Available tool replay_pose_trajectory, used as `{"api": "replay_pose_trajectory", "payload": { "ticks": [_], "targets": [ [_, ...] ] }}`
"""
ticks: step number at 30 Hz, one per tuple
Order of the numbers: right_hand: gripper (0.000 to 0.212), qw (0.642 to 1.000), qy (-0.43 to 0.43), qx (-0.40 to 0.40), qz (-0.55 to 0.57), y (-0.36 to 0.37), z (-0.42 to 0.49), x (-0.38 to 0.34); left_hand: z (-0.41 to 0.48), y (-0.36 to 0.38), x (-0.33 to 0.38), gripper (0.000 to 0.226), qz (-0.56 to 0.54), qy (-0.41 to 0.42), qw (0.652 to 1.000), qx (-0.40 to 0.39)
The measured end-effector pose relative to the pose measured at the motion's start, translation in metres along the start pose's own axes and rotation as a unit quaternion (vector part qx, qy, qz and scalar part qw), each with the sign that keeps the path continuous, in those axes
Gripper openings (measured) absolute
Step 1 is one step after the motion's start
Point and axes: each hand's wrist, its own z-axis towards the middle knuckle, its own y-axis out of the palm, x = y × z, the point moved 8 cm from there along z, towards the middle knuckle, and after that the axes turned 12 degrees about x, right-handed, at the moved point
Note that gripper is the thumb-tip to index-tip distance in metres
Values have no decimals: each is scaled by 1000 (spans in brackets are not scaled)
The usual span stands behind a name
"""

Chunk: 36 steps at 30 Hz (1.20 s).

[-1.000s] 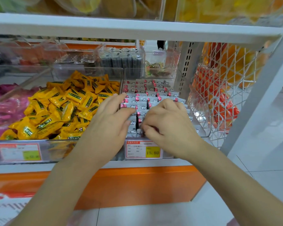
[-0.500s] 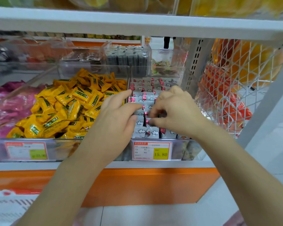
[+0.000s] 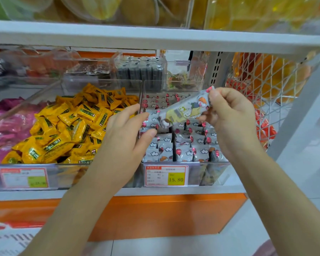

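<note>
My right hand (image 3: 231, 115) pinches the crimped upper end of a long, glossy grey packet (image 3: 185, 109) with a cartoon print. The packet slants down toward my left hand (image 3: 124, 130), whose fingers are straight, spread wide and holding nothing; I cannot tell whether they touch it. Below both sets of fingers is a clear plastic bin (image 3: 211, 172) of small grey sweets (image 3: 166, 150). Crinkly yellow sweets (image 3: 68, 126) lie left of my left fingers.

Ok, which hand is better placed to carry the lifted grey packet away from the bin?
Right. The right hand pinches the packet by its upper end, raised above the packed rows. The left hand is open near the lower end, gripping nothing.
</note>
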Motion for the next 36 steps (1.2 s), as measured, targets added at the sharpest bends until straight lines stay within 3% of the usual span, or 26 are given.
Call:
{"api": "replay_pose_trajectory", "payload": {
  "ticks": [4, 8, 11, 16, 23, 36],
  "targets": [
    [21, 991, 92, -20, 94, 7, -9, 15, 3, -3, -3, 39, -40, -39, 998, 16],
    [16, 981, 146, -54, 116, 14, -18, 22, 6, -11, -11, 24, -120, -91, 988, 38],
    [10, 972, 174, -101, 124, 21, -23, 24, 3, -15, -29, 32, -191, -195, 960, 62],
    [25, 963, 207, -137, 104, 27, -32, 32, 3, -20, -47, 25, -245, -261, 926, 121],
    [25, 962, 195, -159, 106, 32, -35, 29, 0, -10, -56, 19, -366, -354, 854, 105],
    [18, 957, 242, -48, 153, 14, -25, 37, 0, -1, -41, 7, -484, -318, 815, 12]
  ]
}}
